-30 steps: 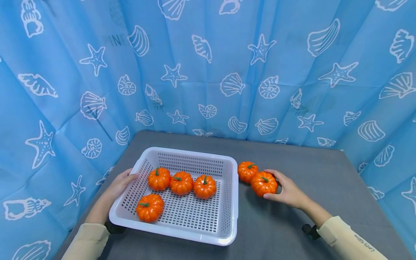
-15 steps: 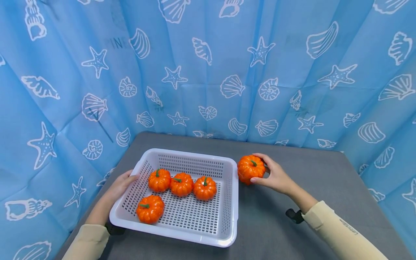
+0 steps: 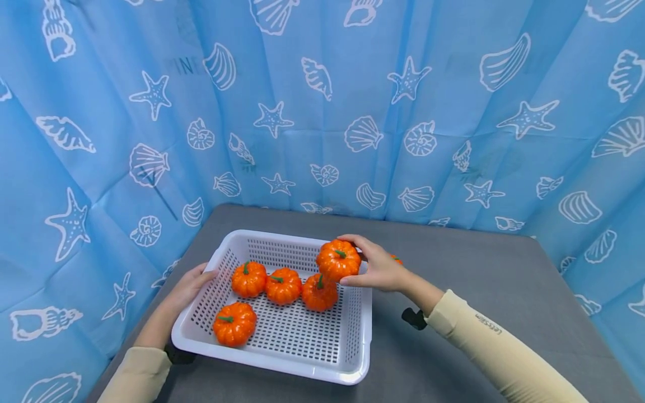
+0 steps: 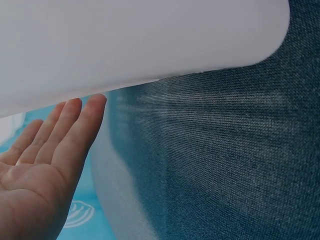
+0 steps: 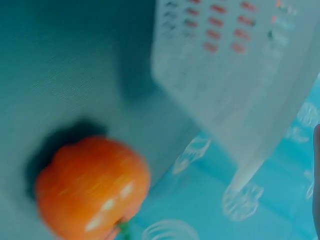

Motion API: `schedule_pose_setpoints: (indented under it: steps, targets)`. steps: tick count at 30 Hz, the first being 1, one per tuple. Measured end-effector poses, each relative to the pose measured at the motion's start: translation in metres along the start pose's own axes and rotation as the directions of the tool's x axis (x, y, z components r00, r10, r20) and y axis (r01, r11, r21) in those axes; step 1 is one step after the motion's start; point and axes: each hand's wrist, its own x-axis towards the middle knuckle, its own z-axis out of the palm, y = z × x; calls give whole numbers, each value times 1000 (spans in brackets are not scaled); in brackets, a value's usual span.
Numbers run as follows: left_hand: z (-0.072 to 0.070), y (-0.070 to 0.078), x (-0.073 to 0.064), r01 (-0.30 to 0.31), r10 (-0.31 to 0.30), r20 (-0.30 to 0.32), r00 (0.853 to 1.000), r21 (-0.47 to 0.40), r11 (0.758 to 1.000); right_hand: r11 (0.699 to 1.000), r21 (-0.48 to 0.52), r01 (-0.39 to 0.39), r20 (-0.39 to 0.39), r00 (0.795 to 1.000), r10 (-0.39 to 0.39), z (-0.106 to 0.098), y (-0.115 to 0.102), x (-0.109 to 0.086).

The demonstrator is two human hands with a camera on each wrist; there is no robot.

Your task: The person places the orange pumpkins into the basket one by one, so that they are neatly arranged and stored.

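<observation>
My right hand [image 3: 380, 267] grips a small orange pumpkin [image 3: 339, 259] by its side, over the back right part of a white plastic basket [image 3: 272, 364]. The pumpkin overlaps another one [image 3: 319, 296] inside the basket. Several pumpkins lie in it, one of them near the front left [image 3: 234, 324]. My left hand [image 3: 188, 288] holds the basket's left rim, the thumb over it. In the left wrist view its fingers [image 4: 75, 135] reach up straight to the rim's underside. The held pumpkin is out of the right wrist view.
One more pumpkin [image 5: 92, 187] sits on the grey table [image 3: 484, 268] right of the basket, mostly hidden behind my right hand in the head view. A blue curtain [image 3: 322, 112] with white shell prints hangs behind and beside the table.
My right hand has lifted the pumpkin off the table and carried it left, past the other loose pumpkin and over the basket's right rim. My left hand stays at the rim.
</observation>
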Motion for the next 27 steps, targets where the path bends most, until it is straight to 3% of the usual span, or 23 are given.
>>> schedule_pose_setpoints:
  steps: [6, 14, 19, 23, 27]
  targets:
    - [0, 1, 0, -8, 8, 4, 1000, 7, 1000, 999, -34, 30, 107, 994, -26, 21, -20, 26]
    - [0, 1, 0, -19, 18, 5, 1000, 21, 1000, 988, -124, 96, 248, 967, -63, 33, -38, 60]
    - [0, 2, -1, -13, 13, -1, 1000, 25, 1000, 975, -170, 140, 284, 955, -88, 32, -42, 73]
    - [0, 3, -2, -7, 7, -8, 1000, 24, 1000, 975, -153, 160, 297, 948, -109, 37, -47, 79]
    - [1, 3, -3, -5, 5, -12, 1000, 22, 1000, 977, -151, 151, 356, 930, -88, 46, -52, 85]
